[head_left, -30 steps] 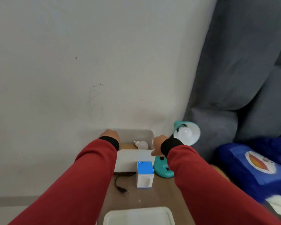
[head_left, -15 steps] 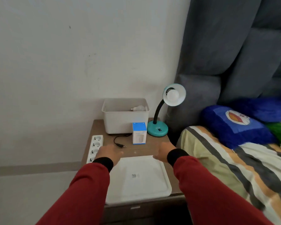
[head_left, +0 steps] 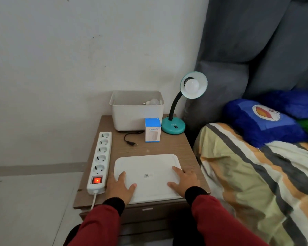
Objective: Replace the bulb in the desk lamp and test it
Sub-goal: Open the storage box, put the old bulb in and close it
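Both hands lie flat, fingers spread and grasping nothing, on the white tray point(head_left: 147, 167): left hand point(head_left: 120, 186), right hand point(head_left: 184, 180). Beyond them stands the boxed bulb point(head_left: 152, 129), then the teal lamp point(head_left: 178, 110) (bulb fitted, unlit) beside the bin point(head_left: 132, 118).

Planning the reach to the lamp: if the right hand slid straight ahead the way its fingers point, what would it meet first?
Probably the blue-and-white bulb box, past the white tray under the right hand; depth is uncertain.
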